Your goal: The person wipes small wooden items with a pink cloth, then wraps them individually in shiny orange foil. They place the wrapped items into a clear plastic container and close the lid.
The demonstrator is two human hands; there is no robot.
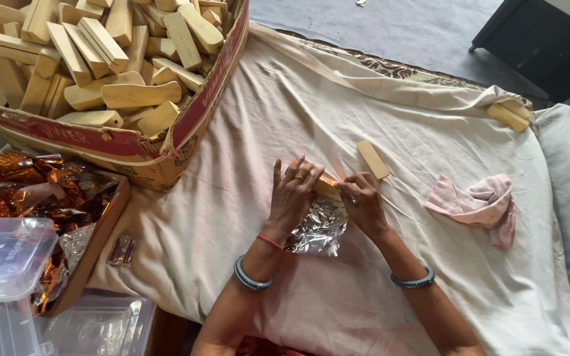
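My left hand point(295, 196) and my right hand point(363, 200) both press on a small wooden block point(328, 187) that lies on a crinkled sheet of silver foil point(319, 229), on a cream cloth point(338, 118). The foil's orange side shows along the block's edge between my fingers. Each hand grips one end of the block with the foil folded against it. A second bare wooden block point(372, 159) lies just beyond my right hand, not touched.
A large cardboard box point(186, 125) piled with several wooden blocks point(110, 59) stands at the upper left. A tray of orange foil point(47, 191) and clear plastic containers point(8, 264) sit at the left. A pink rag point(479, 204) lies right; more blocks point(509, 113) at far right.
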